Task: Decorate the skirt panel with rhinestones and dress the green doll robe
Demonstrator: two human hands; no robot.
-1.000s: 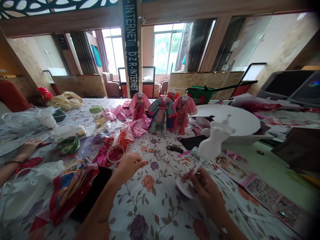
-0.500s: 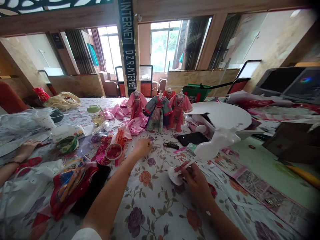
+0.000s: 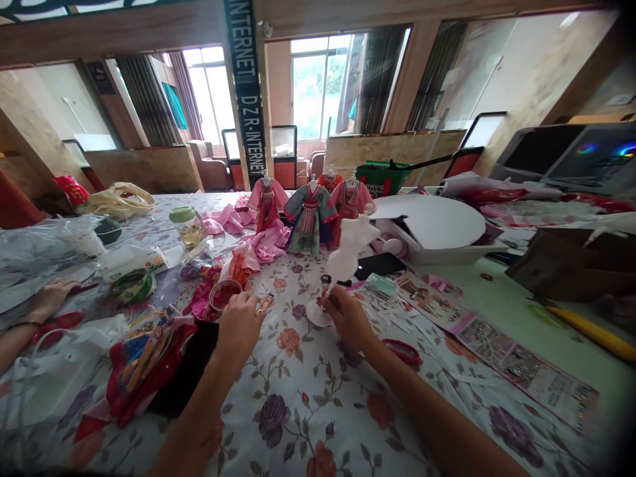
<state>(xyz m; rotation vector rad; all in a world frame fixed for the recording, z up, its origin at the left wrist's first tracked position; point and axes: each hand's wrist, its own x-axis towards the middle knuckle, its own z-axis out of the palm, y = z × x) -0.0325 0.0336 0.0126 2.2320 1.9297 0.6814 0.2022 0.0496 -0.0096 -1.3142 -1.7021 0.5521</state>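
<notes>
My right hand is closed round the thin stem of a small white mannequin, just above its round base. The headless torso leans to the right and looks blurred. In my left hand, the fingers pinch a small sheet of coloured beads that sticks out to the right. A round tub with a clear rim sits just beyond that hand. Farther back stand several dressed miniature mannequins, among them one in a green robe and one in a pink robe.
Red-handled scissors lie by my right forearm. A black phone and a white box with a round lid are beyond. Pink fabric and a lidded glass cup stand left. Another person's hand is at far left.
My right hand has moved left and away from me, bringing the mannequin more upright. My left hand has come back toward me and left, with the beaded sheet now showing. The view has shifted slightly.
</notes>
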